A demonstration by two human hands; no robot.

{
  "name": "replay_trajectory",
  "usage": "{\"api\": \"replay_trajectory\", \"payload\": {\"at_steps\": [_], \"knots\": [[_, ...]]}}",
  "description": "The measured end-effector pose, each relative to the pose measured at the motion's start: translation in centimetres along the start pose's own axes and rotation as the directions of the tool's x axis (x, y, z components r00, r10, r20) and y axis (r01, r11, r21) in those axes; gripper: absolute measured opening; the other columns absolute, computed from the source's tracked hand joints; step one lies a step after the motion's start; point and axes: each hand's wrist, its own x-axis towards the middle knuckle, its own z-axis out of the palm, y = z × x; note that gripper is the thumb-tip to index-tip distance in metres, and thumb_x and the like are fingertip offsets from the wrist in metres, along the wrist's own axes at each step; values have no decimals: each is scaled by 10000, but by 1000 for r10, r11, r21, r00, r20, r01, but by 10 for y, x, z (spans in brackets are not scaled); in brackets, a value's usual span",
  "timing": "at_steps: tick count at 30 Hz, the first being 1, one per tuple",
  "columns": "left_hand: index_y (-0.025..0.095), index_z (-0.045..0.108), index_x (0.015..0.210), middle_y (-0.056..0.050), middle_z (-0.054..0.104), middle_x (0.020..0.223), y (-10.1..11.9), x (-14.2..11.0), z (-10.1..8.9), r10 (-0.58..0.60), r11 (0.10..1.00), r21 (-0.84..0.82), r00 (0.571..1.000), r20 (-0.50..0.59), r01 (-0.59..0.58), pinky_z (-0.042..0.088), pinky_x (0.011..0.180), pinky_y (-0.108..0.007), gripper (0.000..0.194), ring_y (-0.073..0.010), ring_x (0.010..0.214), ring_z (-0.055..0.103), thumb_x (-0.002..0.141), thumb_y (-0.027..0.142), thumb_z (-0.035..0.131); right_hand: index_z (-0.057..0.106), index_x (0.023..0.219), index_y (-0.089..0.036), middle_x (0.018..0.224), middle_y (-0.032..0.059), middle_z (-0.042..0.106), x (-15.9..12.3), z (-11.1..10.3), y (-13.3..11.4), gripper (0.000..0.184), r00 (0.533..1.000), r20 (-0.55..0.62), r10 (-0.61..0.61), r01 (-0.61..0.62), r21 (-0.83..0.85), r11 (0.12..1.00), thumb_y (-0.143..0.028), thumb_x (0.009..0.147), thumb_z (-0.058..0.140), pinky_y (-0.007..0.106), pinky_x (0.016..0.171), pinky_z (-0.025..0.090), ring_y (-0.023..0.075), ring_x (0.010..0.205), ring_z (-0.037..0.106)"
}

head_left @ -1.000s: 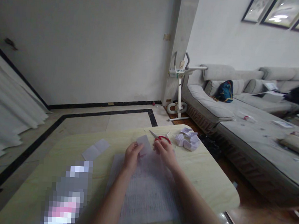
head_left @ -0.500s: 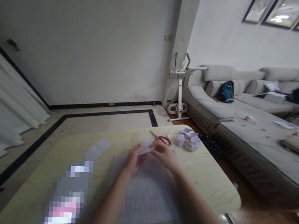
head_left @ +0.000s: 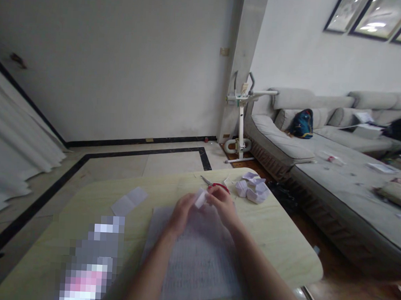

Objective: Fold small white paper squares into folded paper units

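A small piece of folded white paper is pinched between my two hands above the table. My left hand grips its left side, and my right hand closes on its right side with bent fingers. Below both hands lies a large sheet covered with writing. Red-handled scissors rest just beyond my right hand, which partly hides the handles. Several crumpled or folded pale paper pieces sit together to the right of them. Off to the left is a creased slip of paper.
The pale wooden table has rounded corners. A pixelated patch covers something at its left front. A grey sofa with a blue backpack stands on the right, and a white exercise machine stands behind the table.
The paper between my hands has turned and looks narrower and more upright. My left hand has shifted slightly to the right. The scissors and other papers stay put.
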Motion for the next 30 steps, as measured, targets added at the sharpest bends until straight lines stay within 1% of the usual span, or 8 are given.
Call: {"api": "replay_trajectory", "payload": {"at_steps": [2, 4, 8, 10, 13, 17, 26, 30], "knots": [[120, 659, 789, -51, 655, 734, 0, 0, -2, 30, 993, 117, 1000, -7, -29, 456, 632, -259, 341, -167, 674, 596, 806, 437, 535, 579, 820, -188, 745, -9, 581, 0, 1, 1, 213, 1000, -26, -17, 16, -46, 999, -349, 725, 680, 246, 628, 432, 132, 687, 546], [123, 656, 831, -42, 659, 730, 2, -1, -1, 29, 982, 186, 1000, 10, -30, 455, 627, -253, 330, -165, 666, 598, 782, 439, 574, 589, 894, -190, 824, 9, 606, 0, 1, 1, 253, 999, -37, -35, 32, -86, 996, -331, 711, 693, 265, 690, 449, 149, 758, 569], [121, 650, 923, -63, 682, 822, 4, -1, 5, 20, 985, 173, 999, 27, -25, 473, 662, -259, 340, -185, 735, 626, 741, 408, 638, 583, 967, -188, 810, 15, 623, -1, 4, 1, 310, 998, -57, -34, 28, -115, 993, -342, 717, 684, 273, 671, 462, 156, 729, 583], [115, 654, 918, -72, 685, 828, 4, -1, 6, 35, 984, 174, 999, 6, -36, 477, 668, -262, 344, -187, 742, 628, 753, 415, 622, 603, 950, -180, 801, 22, 632, -1, 4, 0, 294, 998, -53, -26, 19, -136, 990, -364, 731, 671, 271, 667, 463, 158, 723, 587], [116, 666, 827, -57, 680, 765, 5, 0, 5, 75, 970, 236, 996, -51, -61, 465, 661, -251, 319, -176, 715, 617, 767, 423, 603, 645, 853, -167, 750, 29, 638, -2, 5, -4, 262, 1000, 17, 5, -2, -180, 984, -415, 772, 621, 264, 642, 458, 156, 679, 589], [126, 678, 755, -47, 680, 739, 7, 0, 4, 122, 949, 299, 991, -51, -102, 457, 684, -249, 299, -177, 730, 616, 772, 413, 598, 657, 735, -160, 661, 19, 617, -2, 5, -8, 305, 998, 69, 2, 12, -212, 977, -444, 807, 575, 247, 612, 435, 142, 624, 568], [131, 693, 818, -54, 701, 779, 5, 1, 5, 152, 955, 268, 986, -62, -131, 478, 699, -256, 294, -185, 749, 641, 767, 407, 605, 676, 779, -164, 687, 16, 624, -2, 5, -6, 288, 997, 76, 32, -18, -187, 982, -431, 809, 571, 248, 621, 433, 147, 646, 572], [133, 677, 876, -69, 706, 855, 2, 1, 4, 186, 947, 287, 973, -138, -141, 494, 737, -266, 288, -192, 810, 651, 754, 390, 630, 682, 772, -166, 707, 20, 631, -2, 4, -4, 277, 999, 44, -12, 24, -274, 962, -417, 813, 572, 250, 635, 428, 154, 685, 571]]}}
